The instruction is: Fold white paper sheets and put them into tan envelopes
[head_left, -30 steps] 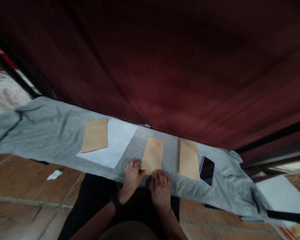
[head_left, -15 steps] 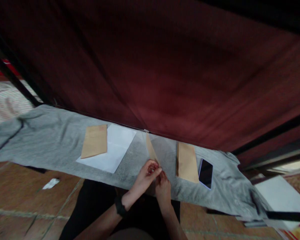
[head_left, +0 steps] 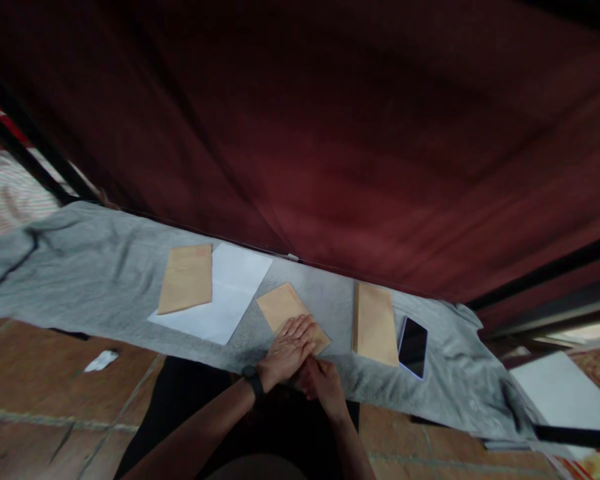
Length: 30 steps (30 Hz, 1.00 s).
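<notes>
A brown paper envelope (head_left: 281, 304) lies aslant on the grey cloth, a line of small print along one edge. My left hand (head_left: 289, 348) is open, laid flat over the envelope's near half, with a dark watch on the wrist. Close against it, by the near corner of the envelope, is my right hand (head_left: 325, 387). Its fingers are curled in, and whatever they may hold is hidden. To the left, another brown envelope (head_left: 187, 280) rests partly on a white sheet of paper (head_left: 235, 280). On the right lies a stack of brown envelopes (head_left: 375, 325).
A phone (head_left: 413, 348) with a pale purple edge lies just right of the stack. The grey cloth (head_left: 105, 273) covers a narrow surface, with a dark red curtain (head_left: 305, 167) rising along its far side. A crumpled white scrap (head_left: 101, 361) is on the tiled floor.
The envelope was held up on edge between both hands; now it lies flat on the cloth. My left hand has spread out on top of it, and my right hand has moved slightly down.
</notes>
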{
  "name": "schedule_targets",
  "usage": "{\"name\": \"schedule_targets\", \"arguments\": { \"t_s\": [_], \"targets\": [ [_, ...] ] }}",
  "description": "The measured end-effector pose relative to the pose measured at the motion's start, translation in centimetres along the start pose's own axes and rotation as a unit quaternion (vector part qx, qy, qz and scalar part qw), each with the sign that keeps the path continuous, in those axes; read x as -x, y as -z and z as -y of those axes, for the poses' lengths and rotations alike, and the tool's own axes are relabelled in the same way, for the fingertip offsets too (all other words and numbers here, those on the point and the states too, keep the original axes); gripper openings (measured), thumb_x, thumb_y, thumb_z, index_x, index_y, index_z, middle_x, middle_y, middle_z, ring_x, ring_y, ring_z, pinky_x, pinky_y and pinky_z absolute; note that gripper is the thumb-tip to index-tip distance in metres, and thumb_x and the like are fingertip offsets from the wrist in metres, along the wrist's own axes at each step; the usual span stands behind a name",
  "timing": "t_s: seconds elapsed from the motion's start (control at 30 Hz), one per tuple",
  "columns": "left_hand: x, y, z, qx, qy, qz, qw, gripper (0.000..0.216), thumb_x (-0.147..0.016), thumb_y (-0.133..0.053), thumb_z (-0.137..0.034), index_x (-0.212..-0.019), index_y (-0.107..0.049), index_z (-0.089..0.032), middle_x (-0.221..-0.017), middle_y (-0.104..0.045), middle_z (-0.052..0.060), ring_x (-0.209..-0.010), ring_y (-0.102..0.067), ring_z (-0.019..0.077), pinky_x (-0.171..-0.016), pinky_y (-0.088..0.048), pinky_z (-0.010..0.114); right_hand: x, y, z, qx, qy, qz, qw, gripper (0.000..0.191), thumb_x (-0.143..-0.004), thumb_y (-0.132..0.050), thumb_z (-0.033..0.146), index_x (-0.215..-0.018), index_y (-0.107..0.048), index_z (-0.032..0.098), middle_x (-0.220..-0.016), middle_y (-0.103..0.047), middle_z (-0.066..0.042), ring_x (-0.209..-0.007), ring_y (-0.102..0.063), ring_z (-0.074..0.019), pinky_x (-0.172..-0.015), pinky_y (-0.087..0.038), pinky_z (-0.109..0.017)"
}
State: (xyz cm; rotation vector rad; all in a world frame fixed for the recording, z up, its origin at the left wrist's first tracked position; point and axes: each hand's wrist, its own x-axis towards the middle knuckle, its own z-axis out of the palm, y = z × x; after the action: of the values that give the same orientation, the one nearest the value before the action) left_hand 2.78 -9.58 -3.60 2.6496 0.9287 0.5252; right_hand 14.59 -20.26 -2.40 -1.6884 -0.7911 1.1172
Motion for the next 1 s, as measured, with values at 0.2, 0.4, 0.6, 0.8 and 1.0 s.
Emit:
{"name": "schedule_targets", "arguments": {
  "t_s": [0.2, 0.4, 0.6, 0.8, 1.0],
  "targets": [
    [-0.3, -0.8, 1.4, -0.011, -0.003, -0.001, 1.0, 0.052, -0.104, -0.035, -0.028, -0.154, -0.04, -0.017, -0.16, -0.042, 0.012, -0.15, -0.035, 0.0211, -0.125, -0.027, 0.044, -0.7, -0.3, -0.3, 0.364, 0.331, -0.124, 0.862, 0.047, -0.108, -0.029, 0.037, -0.134, -0.062, 0.017, -0.135, -0.066, -0.016, -0.128, -0.06, -0.0251, -0.107, -0.049, -0.045],
    [-1.8, -0.6, 3.8, -0.034, 0.033, -0.031, 0.998, 0.053, -0.102, -0.035, -0.027, -0.153, -0.041, -0.015, -0.161, -0.041, 0.012, -0.152, -0.033, 0.0223, -0.126, -0.023, 0.045, -1.4, -2.2, -2.7, 0.475, 0.361, -0.165, 0.786, 0.055, -0.107, -0.04, 0.037, -0.155, -0.04, 0.011, -0.151, -0.051, -0.022, -0.145, -0.044, -0.0327, -0.116, -0.038, -0.057],
    [-3.8, 0.6, 8.3, -0.043, 0.1, -0.062, 0.992, 0.057, -0.101, -0.034, -0.033, -0.156, -0.038, -0.015, -0.161, -0.041, 0.013, -0.152, -0.033, 0.0251, -0.126, -0.023, 0.048, -0.5, -1.5, -2.7, 0.49, 0.35, -0.172, 0.78, 0.066, -0.106, -0.044, 0.042, -0.16, -0.027, 0.008, -0.155, -0.044, -0.026, -0.145, -0.043, -0.0365, -0.116, -0.04, -0.059],
    [-4.6, 1.9, 10.7, -0.063, 0.135, -0.08, 0.986, 0.059, -0.101, -0.035, -0.035, -0.155, -0.039, -0.014, -0.159, -0.044, 0.013, -0.152, -0.032, 0.0275, -0.125, -0.022, 0.05, 0.2, -0.5, -2.8, 0.5, 0.367, -0.173, 0.765, 0.067, -0.106, -0.045, 0.037, -0.163, -0.019, 0.014, -0.16, -0.037, -0.023, -0.146, -0.041, -0.0354, -0.114, -0.041, -0.058],
    [-3.0, 1.1, 7.2, -0.046, 0.077, -0.048, 0.995, 0.055, -0.102, -0.035, -0.031, -0.155, -0.04, -0.019, -0.161, -0.042, 0.009, -0.152, -0.031, 0.0238, -0.127, -0.019, 0.048, -0.5, 0.7, -3.3, 0.514, 0.35, -0.152, 0.768, 0.054, -0.108, -0.037, 0.031, -0.159, -0.032, 0.012, -0.156, -0.047, -0.018, -0.144, -0.046, -0.0288, -0.117, -0.036, -0.052]
  ]
}}
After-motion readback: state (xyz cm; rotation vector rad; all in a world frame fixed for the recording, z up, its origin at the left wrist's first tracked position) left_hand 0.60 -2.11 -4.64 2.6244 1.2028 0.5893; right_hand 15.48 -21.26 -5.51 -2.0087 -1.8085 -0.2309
